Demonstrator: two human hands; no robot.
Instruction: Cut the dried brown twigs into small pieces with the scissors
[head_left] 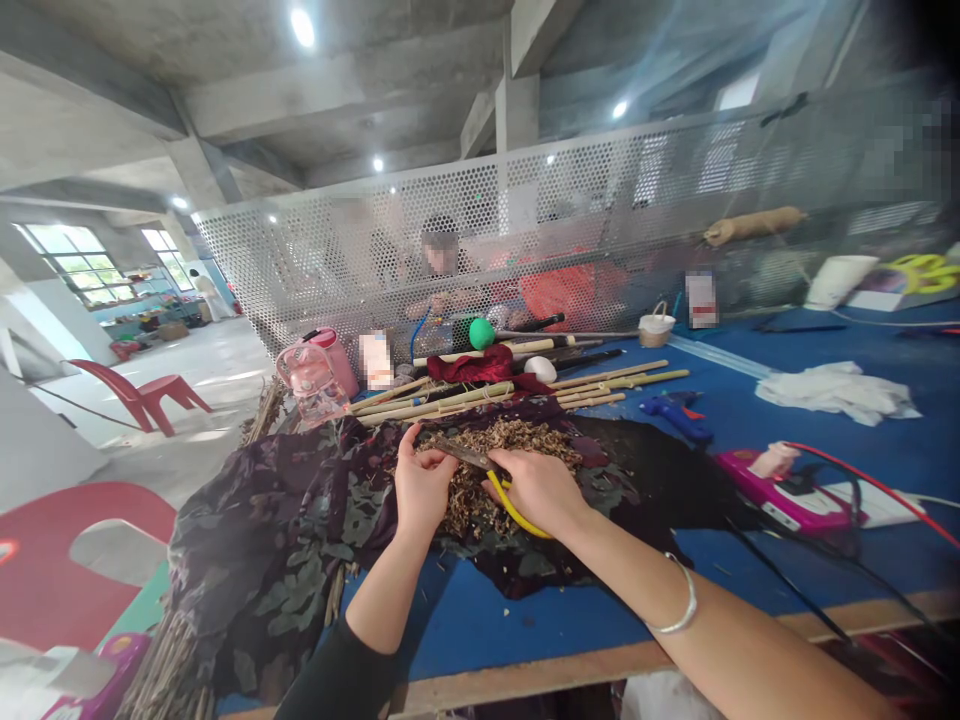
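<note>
My right hand (541, 490) is closed around scissors (517, 512) with yellow handles. Their dark blades point left, toward my other hand. My left hand (424, 480) pinches at the blade tips, thumb against fingers; whatever it holds is too small to make out. Below both hands lies a pile of dried brown plant pieces (474, 502), spread on a dark patterned cloth (300, 560). This cloth covers part of the blue table (480, 635) and hangs over its left edge.
Bamboo sticks (427, 402), a dark red cloth (469, 366) and a green ball (481, 333) lie behind the pile. At right are a blue glue gun (679, 415), a pink power strip (780, 490) with cords, and white gloves (836, 390). A perforated screen (315, 240) stands behind; a person sits beyond it.
</note>
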